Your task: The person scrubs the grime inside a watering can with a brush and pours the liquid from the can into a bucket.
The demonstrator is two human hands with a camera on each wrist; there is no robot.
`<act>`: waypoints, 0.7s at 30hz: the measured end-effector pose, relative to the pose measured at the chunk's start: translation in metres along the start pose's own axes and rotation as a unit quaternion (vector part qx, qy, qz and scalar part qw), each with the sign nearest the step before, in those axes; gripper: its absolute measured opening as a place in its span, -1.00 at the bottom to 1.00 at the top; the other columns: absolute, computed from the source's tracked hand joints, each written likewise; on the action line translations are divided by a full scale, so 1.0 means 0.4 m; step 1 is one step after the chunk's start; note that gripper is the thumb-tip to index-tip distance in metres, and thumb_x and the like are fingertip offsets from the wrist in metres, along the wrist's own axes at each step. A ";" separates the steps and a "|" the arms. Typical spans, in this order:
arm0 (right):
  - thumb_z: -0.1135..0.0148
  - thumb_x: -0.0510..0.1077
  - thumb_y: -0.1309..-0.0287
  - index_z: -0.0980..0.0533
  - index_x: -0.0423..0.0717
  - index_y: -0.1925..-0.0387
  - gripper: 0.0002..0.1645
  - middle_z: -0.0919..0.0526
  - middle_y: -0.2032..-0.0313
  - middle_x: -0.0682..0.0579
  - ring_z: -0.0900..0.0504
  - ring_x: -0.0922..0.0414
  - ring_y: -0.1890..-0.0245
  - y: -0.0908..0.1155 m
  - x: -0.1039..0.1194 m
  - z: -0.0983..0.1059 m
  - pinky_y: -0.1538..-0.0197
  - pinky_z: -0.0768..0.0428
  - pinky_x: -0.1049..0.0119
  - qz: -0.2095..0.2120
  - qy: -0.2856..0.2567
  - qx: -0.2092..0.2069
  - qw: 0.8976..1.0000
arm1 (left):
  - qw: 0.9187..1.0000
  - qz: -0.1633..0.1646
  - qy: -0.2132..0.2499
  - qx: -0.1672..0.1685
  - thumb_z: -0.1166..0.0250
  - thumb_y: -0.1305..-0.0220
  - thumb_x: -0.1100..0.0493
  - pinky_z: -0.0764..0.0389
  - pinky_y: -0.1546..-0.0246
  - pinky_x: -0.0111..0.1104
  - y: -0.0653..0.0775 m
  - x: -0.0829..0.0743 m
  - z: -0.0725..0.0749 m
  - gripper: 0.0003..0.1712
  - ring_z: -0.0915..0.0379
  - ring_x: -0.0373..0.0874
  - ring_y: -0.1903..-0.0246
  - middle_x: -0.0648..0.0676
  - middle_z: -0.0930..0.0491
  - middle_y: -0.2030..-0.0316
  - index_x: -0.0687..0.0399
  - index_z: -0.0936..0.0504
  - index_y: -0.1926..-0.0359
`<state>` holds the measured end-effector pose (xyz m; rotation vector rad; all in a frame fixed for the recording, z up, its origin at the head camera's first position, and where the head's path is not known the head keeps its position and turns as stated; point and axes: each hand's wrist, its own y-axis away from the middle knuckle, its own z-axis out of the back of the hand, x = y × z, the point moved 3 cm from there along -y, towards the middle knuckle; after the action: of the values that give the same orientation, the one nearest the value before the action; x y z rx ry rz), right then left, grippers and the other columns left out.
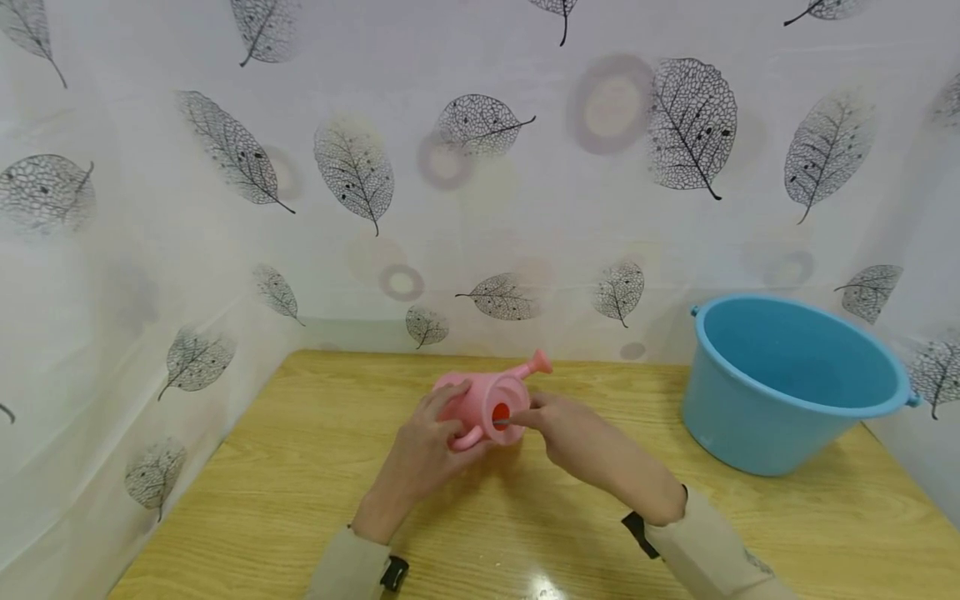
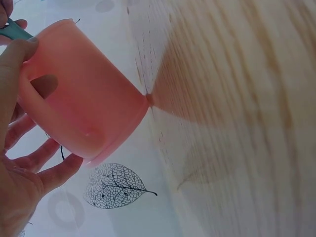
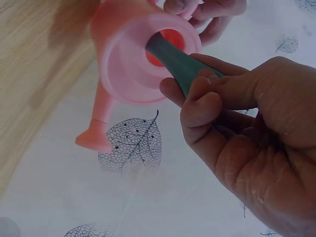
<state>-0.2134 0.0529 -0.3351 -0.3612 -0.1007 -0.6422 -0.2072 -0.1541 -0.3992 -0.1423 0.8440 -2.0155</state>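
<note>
Pink, smooth watering can (image 1: 474, 407), one, tilted, mid-table, mouth facing the right hand (image 1: 566, 429); one curved handle, one spout with flared end. Left hand (image 1: 427, 437) grips the can, fingers spread around its body. Right hand pinches one tapered blue-green tool (image 3: 177, 64) between thumb and fingers, tip at the can's round opening, where red shows inside. One round blue bucket (image 1: 750, 425), well apart, stands at right on the light wood-grain tabletop (image 1: 315, 433). Behind: white sheeting (image 1: 510, 233), dark skeleton-leaf prints.

Head brt, tbl (image 1: 525, 525) glare, R-wrist dim
</note>
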 end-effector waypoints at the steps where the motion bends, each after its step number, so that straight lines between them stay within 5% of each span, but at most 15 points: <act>1: -0.17 -0.66 0.04 -0.71 -0.10 0.00 -0.36 -0.73 0.08 -0.11 -0.71 0.04 0.20 0.000 0.002 0.004 0.13 -0.75 0.26 -0.004 0.000 0.003 1.000 | 1.000 -0.001 -0.001 -0.001 -0.58 -0.09 -0.10 -0.62 -0.27 -0.10 0.000 0.001 0.000 -0.58 -0.48 0.15 -0.33 0.17 -0.58 -0.26 0.01 -0.61 0.64; 9: -0.18 -0.63 0.01 -0.73 -0.11 0.04 -0.42 -0.71 0.20 -0.08 -0.66 0.12 0.32 0.000 0.011 0.024 0.24 -0.70 0.36 -0.013 0.004 0.015 1.000 | 1.000 -0.007 -0.001 -0.008 -0.59 -0.09 -0.08 -0.61 -0.29 -0.10 0.001 0.004 -0.002 -0.59 -0.49 0.15 -0.32 0.17 -0.58 -0.26 -0.01 -0.60 0.65; 21: -0.31 -0.61 0.11 -0.72 -0.10 0.05 -0.42 -0.69 0.15 -0.08 -0.67 0.05 0.20 0.004 0.021 -0.005 0.12 -0.73 0.26 -0.007 0.061 0.009 0.998 | 1.000 -0.007 0.005 -0.009 -0.59 -0.08 -0.08 -0.62 -0.27 -0.09 0.001 0.003 -0.002 -0.58 -0.49 0.18 -0.32 0.18 -0.58 -0.26 0.00 -0.60 0.64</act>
<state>-0.2058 0.0487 -0.3356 -0.3037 0.0072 -0.6746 -0.2078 -0.1548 -0.4004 -0.1484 0.8710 -2.0241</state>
